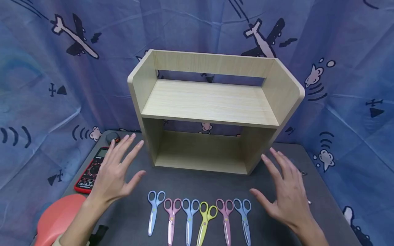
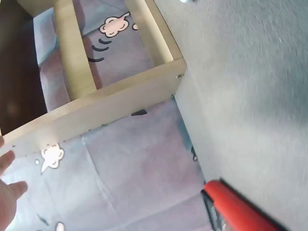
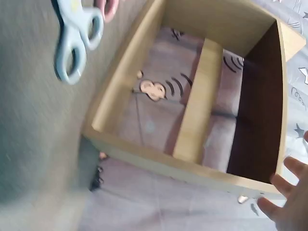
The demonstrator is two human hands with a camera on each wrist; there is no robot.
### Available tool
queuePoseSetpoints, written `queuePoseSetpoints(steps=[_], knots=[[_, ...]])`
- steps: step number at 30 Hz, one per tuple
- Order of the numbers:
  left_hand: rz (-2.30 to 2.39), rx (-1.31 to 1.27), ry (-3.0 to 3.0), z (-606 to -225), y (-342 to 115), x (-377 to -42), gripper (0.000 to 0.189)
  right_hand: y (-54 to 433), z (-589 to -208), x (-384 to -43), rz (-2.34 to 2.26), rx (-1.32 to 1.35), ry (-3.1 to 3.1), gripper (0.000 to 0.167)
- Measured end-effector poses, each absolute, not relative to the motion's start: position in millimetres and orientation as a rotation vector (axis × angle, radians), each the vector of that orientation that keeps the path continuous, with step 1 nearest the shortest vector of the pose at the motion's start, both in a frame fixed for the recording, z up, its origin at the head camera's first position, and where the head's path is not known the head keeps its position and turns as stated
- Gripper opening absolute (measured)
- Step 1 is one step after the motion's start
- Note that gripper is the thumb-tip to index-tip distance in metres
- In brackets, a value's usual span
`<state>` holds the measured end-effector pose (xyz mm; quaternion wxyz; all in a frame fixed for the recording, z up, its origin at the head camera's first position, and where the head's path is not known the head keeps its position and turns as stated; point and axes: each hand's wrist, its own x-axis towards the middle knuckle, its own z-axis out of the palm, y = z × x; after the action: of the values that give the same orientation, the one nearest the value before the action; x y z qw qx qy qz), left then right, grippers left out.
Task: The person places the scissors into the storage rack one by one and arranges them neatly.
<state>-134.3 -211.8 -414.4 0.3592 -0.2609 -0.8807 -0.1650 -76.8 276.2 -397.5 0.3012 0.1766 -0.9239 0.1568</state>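
Head view: two-tier wooden shelf unit (image 1: 209, 102) on the bench (image 1: 129, 218), long axis left-to-right, ahead of and between left hand (image 1: 115, 172) and right hand (image 1: 284, 193), neither clearly nearer; both sets of fingers spread, holding nothing; six scissors (image 1: 204, 220) in front of the unit. Left wrist view: fingers near the unit's left side panel (image 2: 110, 108), contact unclear. Right wrist view: fingers near its right side panel (image 3: 183, 172), contact likewise unclear.

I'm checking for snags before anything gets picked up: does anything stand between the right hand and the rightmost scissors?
Nothing visible does. In the head view, only grey tabletop shows between the right hand and the rightmost scissors; the neighbouring pink scissors lie on the far side, away from that hand.
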Motion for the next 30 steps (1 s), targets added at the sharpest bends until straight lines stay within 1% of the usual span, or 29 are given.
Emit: queuePoseSetpoints(steps=[2,5,6,7,9,12,14,15,17,20,26,30], knots=[[-0.529,-0.673,-2.227,-418,-211,-138,0.077,273,-403,-75,0.513,0.495,-2.499,0.089],[-0.713,-0.675,-2.148,-424,-207,-145,0.068,268,-414,-72,0.645,0.532,-2.567,0.097],[-0.777,-0.668,-2.132,-425,-205,-147,0.063,266,-417,-71,0.67,0.536,-2.595,0.096],[-0.837,-0.657,-2.123,-425,-204,-149,0.06,264,-421,-70,0.697,0.541,-2.622,0.092],[-0.961,-0.623,-2.093,-427,-200,-153,0.057,262,-430,-71,0.769,0.565,-2.687,0.079],[-1.127,-0.54,-2.084,-428,-194,-158,0.063,261,-443,-75,0.904,0.624,-2.794,0.057],[-1.217,-0.475,-2.092,-431,-191,-161,0.063,264,-451,-80,1.036,0.689,-2.856,0.048],[-1.261,-0.446,-2.1,-432,-190,-163,0.063,266,-456,-83,1.096,0.716,-2.884,0.046],[-1.331,-0.396,-2.116,-436,-189,-167,0.062,269,-464,-89,1.197,0.755,-2.945,0.046],[-1.423,-0.368,-2.115,-441,-186,-173,0.059,274,-474,-99,1.232,0.813,-3.015,0.047],[-1.555,-0.326,-2.059,-453,-181,-185,0.051,279,-486,-112,1.164,0.867,-3.076,0.047],[-1.58,-0.278,-2.001,-458,-178,-190,0.046,283,-492,-118,1.139,0.926,-3.036,0.044]])
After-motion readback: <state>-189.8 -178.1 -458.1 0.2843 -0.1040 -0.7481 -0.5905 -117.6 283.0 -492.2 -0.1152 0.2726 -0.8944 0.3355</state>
